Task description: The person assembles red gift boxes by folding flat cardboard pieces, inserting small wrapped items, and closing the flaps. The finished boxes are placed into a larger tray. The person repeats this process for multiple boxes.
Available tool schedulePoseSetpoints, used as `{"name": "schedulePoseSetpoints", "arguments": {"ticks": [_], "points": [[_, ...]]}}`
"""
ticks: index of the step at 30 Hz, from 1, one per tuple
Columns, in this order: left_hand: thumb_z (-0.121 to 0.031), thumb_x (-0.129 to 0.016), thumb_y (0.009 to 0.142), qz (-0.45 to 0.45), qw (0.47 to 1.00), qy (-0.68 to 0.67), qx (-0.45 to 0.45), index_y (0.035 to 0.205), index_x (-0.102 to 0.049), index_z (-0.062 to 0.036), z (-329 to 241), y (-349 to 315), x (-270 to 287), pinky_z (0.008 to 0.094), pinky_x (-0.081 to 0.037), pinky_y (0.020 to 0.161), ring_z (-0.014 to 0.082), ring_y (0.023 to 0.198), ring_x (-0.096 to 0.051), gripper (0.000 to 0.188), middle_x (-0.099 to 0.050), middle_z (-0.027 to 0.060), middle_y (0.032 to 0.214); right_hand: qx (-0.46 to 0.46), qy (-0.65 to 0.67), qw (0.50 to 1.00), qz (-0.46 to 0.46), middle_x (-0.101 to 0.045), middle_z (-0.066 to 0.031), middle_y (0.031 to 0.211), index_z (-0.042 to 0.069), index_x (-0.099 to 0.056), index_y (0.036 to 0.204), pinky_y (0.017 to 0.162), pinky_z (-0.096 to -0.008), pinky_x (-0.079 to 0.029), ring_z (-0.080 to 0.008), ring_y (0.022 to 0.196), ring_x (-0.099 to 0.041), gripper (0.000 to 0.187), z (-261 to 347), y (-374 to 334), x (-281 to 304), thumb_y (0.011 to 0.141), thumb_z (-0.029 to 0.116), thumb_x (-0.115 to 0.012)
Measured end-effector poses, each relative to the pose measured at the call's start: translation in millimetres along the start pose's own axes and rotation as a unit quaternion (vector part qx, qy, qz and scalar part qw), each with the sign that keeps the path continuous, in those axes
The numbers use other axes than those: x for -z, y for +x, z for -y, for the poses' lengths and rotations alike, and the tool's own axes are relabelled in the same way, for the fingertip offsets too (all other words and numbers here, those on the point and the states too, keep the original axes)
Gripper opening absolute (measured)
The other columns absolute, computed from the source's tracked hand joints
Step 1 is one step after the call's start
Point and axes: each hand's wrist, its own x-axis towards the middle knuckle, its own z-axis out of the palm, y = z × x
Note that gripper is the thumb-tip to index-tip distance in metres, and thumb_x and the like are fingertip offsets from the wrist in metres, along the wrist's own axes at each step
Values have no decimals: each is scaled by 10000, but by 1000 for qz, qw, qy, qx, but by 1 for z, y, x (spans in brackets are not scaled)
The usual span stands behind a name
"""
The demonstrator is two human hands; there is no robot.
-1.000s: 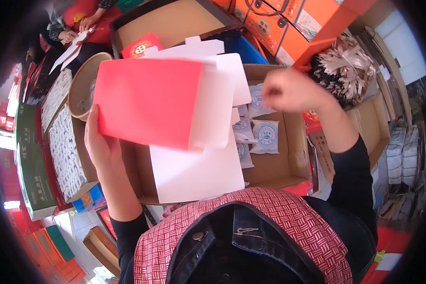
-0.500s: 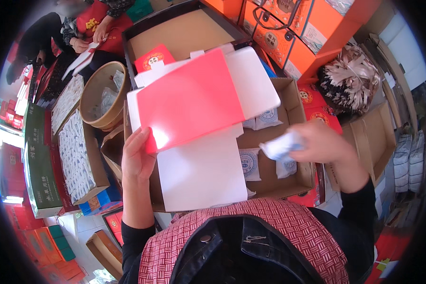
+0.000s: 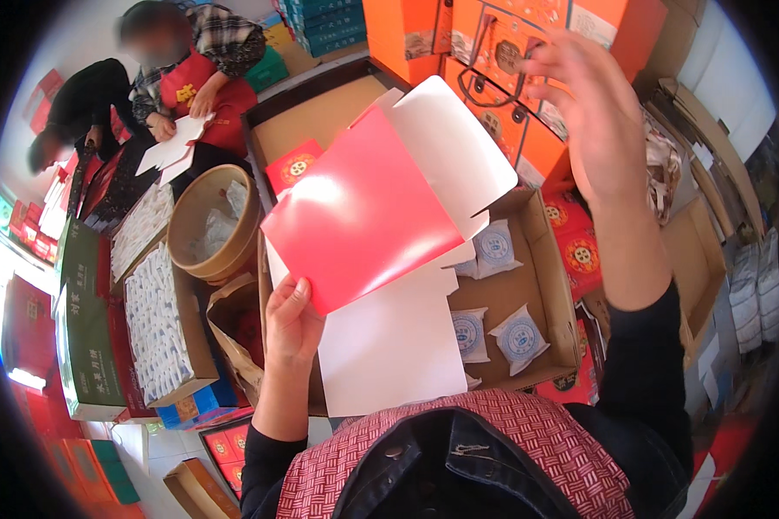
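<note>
My left hand [image 3: 292,324] pinches the lower left corner of a red flat carton blank [image 3: 363,216], its white flap [image 3: 459,147] reaching to the right. My right hand [image 3: 604,130] is raised at the upper right with fingers apart and nothing seen in it; it is slightly blurred. Beneath the red blank sticks out a white cardboard sheet [image 3: 385,355]. Both lie over a shallow brown cardboard box [image 3: 550,290]. Inside its right side are white round packets with blue print, such as one packet [image 3: 520,339] near the front; the blanks hide the rest.
Orange gift boxes [image 3: 528,130] with dark handles stand at the back right. To the left are a round tan tub [image 3: 190,238] with clear plastic inside and a carton of white packets [image 3: 157,324]. Another person in a red apron [image 3: 208,121] holds white sheets at the back left.
My right hand has gone up and away from the box, and the packet it held is no longer in it. The red blank in my left hand has tilted. The whole view has shifted.
</note>
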Motion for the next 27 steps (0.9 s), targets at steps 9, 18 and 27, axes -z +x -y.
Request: {"name": "schedulePoseSetpoints", "arguments": {"ticks": [9,18,27], "points": [[-74,-649,852,40,998,37,44,1326,-402,7,18,-21,-27,399,-408,996,224,1191,-503,541,-544,86,1244,-172,152,969,91,-502,-107,1183,-1,-342,1312,923,-335,-434,-166,1075,-514,597,-35,-114,-92,837,91,-691],[-213,-560,933,-16,968,224,-115,1491,-153,-101,0,-50,-22,386,-424,989,280,1242,-467,700,-308,150,1456,-125,74,973,177,-353,-177,1391,-13,-4,1476,1015,-353,-376,-226,1230,-445,895,-43,-158,-68,838,42,-629],[-191,-551,955,-2,935,318,-158,1434,-271,-46,-11,-27,-53,288,-519,858,190,1075,-588,573,-463,103,1295,-160,110,950,244,-330,-176,1388,9,-59,1459,975,-365,-440,-247,1248,-447,846,-36,-153,-65,849,103,-638]]}}
